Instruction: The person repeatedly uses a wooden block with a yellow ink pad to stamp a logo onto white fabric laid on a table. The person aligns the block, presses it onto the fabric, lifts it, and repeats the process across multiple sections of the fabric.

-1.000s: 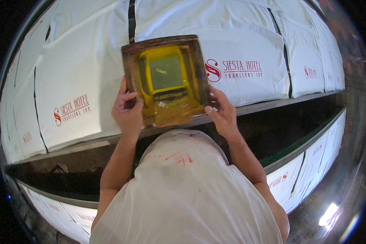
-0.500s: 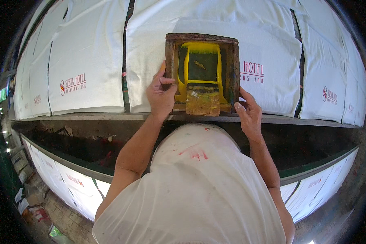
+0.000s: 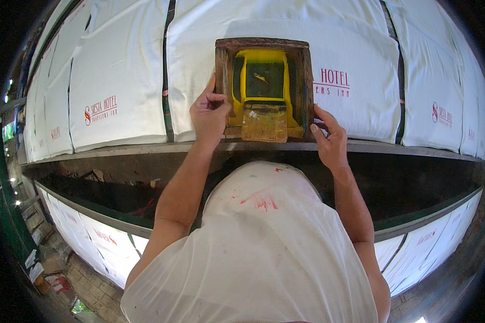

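Observation:
A dark wooden screen-printing frame [image 3: 262,42] lies on a white cloth [image 3: 355,51], covering part of its red printing. Yellow ink coats the mesh along the edges of a dark rectangle in the middle. Inside the near end, a yellow-stained squeegee [image 3: 264,125] leans against the near rail. My left hand [image 3: 206,121] grips the frame's left side, with the thumb at the near left and a finger stretched up along the outside. At the near right corner, my right hand [image 3: 332,141] holds the other side between thumb and fingers.
More white cloths with red printing lie to the left [image 3: 116,75] and right [image 3: 436,81], split by dark gaps. The table's near edge [image 3: 145,147] runs in front of me. Behind me another long table bears printed cloths [image 3: 99,239]. Scraps [image 3: 54,274] litter the brick floor at lower left.
The frame has shifted slightly left over the cloth, with both hands still on it. A little more of the red printing shows at its right side. The whole view has moved slightly.

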Demonstrator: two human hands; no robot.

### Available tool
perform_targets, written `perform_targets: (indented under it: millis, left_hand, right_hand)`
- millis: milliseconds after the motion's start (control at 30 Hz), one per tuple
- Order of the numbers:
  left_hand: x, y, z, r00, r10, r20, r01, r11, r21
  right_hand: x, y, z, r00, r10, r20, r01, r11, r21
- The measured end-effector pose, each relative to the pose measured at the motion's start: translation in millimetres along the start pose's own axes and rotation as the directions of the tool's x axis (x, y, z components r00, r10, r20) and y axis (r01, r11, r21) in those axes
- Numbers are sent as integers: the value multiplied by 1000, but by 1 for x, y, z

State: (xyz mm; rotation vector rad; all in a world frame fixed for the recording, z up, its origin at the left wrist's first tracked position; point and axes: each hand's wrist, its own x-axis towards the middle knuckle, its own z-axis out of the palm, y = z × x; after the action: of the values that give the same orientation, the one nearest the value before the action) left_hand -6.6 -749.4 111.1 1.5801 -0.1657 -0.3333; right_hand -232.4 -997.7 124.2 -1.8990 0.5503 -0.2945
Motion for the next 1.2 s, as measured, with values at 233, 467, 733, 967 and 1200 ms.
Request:
perform_targets:
  millis: [233, 467, 733, 967, 1200]
  left_hand:
    - [6, -11, -4, 1000, -21, 6, 22, 991, -132]
    - [11, -25, -9, 997, 63, 34, -53, 971, -233]
    - [11, -21, -7, 998, 58, 7, -57, 993, -100]
    - [13, -26, -8, 987, 158, 30, -156, 986, -58]
    - [7, -7, -1, 995, 91, 30, -92, 995, 35]
  right_hand:
    - [1, 1, 2, 1000, 2, -13, -2, 1000, -4]
    - [2, 0, 3, 1000, -7, -13, 7, 1000, 13]
    - [-10, -46, 15, 918, -396, 0, 375, 872, -315]
    - [-2, -64, 53, 773, -555, 308, 630, 615, -474]
    - [29, -91, 58, 761, -545, 351, 647, 600, -471]
